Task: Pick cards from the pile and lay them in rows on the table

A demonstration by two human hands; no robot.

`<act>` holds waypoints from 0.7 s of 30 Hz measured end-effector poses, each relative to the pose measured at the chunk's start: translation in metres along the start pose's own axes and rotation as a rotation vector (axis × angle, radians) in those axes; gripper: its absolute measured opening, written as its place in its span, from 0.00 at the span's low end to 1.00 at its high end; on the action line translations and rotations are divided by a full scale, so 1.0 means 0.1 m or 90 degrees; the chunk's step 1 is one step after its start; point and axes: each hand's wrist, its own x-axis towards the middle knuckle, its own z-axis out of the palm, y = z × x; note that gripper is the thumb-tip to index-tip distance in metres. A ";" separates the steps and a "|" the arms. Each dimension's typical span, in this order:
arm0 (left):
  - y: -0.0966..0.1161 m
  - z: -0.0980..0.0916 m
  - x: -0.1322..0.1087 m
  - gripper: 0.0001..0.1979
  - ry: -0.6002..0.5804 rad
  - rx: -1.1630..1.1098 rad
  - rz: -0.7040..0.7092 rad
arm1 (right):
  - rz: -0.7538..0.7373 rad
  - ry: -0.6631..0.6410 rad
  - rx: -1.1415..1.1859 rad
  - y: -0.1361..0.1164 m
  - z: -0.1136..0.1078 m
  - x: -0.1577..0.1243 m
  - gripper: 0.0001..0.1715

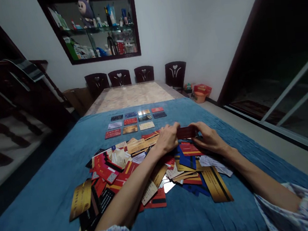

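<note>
A dark red card (186,132) is held level between my two hands, just above a loose heap of cards. My left hand (168,139) pinches its left end with curled fingers. On the opposite end, the fingers of my right hand (207,136) are closed. Below lie a red card (191,149), a blue card (186,160) and a gold card (217,184) with a dark stripe. More of the pile spreads left under my left forearm, with a gold card (82,200) at its outer edge. The print on the held card is too dim to read.
Beyond the heap, several cards lie in rows, among them a red card (113,133) and a gold card (130,129). A blue cloth (52,170) covers this part of the table; its bare stone-patterned top (132,95) shows farther back. Several dark chairs (119,77) stand behind.
</note>
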 end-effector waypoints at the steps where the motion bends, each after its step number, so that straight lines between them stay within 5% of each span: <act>1: 0.00 0.01 0.00 0.20 0.001 0.002 -0.001 | 0.000 0.000 -0.004 0.00 0.00 0.00 0.25; 21: 0.05 -0.18 0.04 0.13 -0.027 0.207 0.066 | -0.060 0.033 -0.055 0.03 -0.02 0.00 0.25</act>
